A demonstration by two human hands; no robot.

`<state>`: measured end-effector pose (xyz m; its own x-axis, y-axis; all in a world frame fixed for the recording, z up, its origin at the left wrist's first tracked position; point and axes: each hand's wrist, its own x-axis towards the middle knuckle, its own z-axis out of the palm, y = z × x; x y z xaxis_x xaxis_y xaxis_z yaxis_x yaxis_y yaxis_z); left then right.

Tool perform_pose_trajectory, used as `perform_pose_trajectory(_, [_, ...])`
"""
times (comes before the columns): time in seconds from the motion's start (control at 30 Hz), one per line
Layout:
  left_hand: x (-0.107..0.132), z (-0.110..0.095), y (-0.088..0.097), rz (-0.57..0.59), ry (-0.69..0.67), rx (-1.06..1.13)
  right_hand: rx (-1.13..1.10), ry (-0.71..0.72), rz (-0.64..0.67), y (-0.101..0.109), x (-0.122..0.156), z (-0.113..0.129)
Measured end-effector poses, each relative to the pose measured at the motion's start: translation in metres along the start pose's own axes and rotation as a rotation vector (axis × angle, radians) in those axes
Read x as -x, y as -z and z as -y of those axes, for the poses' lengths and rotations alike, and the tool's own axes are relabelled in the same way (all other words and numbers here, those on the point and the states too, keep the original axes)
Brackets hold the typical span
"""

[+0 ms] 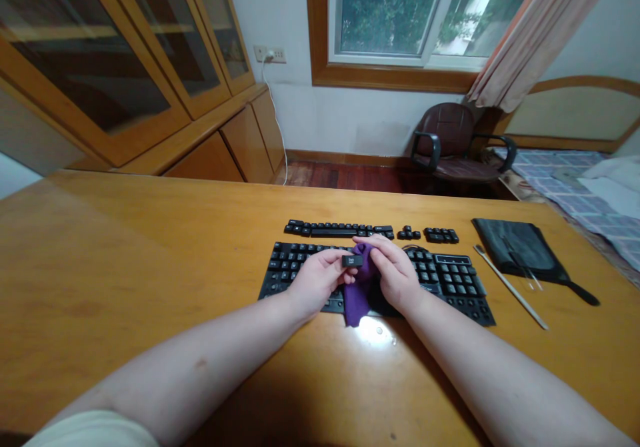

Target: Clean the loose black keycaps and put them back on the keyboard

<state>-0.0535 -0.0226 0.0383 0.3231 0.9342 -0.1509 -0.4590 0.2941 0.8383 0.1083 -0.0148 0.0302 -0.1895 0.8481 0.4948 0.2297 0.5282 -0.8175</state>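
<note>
My left hand pinches a wide black keycap between thumb and fingers, over the black keyboard on the wooden desk. My right hand is closed on a purple cloth, which is pressed against the keycap and hangs down over the keyboard's front edge. Behind the keyboard, rows of removed black keycaps lie on the desk, with two smaller groups of keycaps to their right.
A black pouch with thin tools on it lies to the right of the keyboard, beside a long pale stick and a black handle. Behind the desk are a wooden cabinet, a brown chair, a window and a bed.
</note>
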Motion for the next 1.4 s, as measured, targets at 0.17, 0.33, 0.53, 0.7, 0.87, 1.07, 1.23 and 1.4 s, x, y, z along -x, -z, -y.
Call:
perform_pose_trajectory(0.17, [-0.004, 0.002, 0.003, -0.016, -0.004, 0.038, -0.059, 0.033, 0.090, -0.002, -0.003, 0.001])
perform_pose_trajectory(0.33, [-0.006, 0.005, 0.006, -0.008, -0.010, 0.035, -0.012, 0.094, 0.130, -0.002, -0.003, 0.001])
perform_pose_trajectory(0.53, [-0.007, 0.007, 0.006, -0.074, -0.050, 0.050, -0.082, 0.024, 0.066, -0.001, 0.000, -0.004])
perform_pose_trajectory(0.7, [-0.008, 0.008, 0.009, -0.060, -0.043, 0.068, -0.085, -0.050, 0.022, -0.006, -0.001, -0.006])
perform_pose_trajectory(0.87, [-0.008, 0.008, 0.010, -0.049, -0.016, 0.062, -0.093, -0.049, 0.015, -0.006, -0.003, -0.008])
perform_pose_trajectory(1.07, [-0.007, 0.006, 0.007, -0.079, -0.004, 0.006, 0.060, -0.003, -0.025, -0.005, -0.003, -0.001])
perform_pose_trajectory(1.23, [-0.002, -0.008, 0.009, -0.138, -0.203, -0.351, 0.144, 0.027, -0.086, -0.006, -0.002, -0.002])
perform_pose_trajectory(1.4, [0.007, -0.027, 0.012, -0.011, -0.645, -1.220, 0.152, 0.057, -0.088, -0.007, -0.003, -0.002])
